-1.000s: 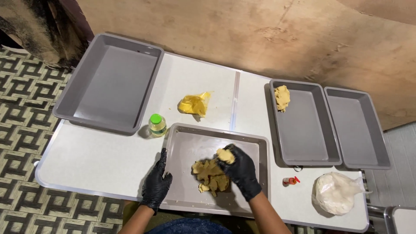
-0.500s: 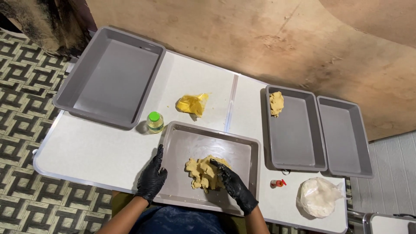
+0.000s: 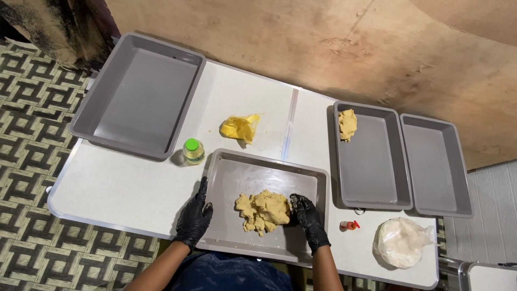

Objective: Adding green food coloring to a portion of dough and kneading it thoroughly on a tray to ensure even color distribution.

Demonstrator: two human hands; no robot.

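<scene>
— From the head camera, what's going on at the near edge of the bench (image 3: 124, 188)?

— There's a shallow grey tray (image 3: 237, 172) there with a lump of yellow dough (image 3: 264, 209) lying in its middle. The right hand (image 3: 306, 214), in a black glove, is cupped against the dough's right side, pressing it but not closed round it. The left hand (image 3: 195, 214) lies with fingers spread flat on the tray's left rim, steadying it and gripping nothing.

— So which step is this?

— It looks to me like gathering or kneading: the dough is ragged, with crumbs at its near side. I'd judge the next push wants the right hand folding the loose bits inward while the left hand pins the tray.

— And around them?

— A small green-capped bottle (image 3: 193, 151) stands just beyond the tray's far left corner, with a crumpled yellow wrapper (image 3: 239, 127) farther back. A large empty tub (image 3: 137, 97) fills the far left corner. To the right are two deep pans; the nearer one (image 3: 371, 161) holds a dough piece (image 3: 347, 124) at its far end. A white bag (image 3: 401, 242) sits at the near right corner.
</scene>
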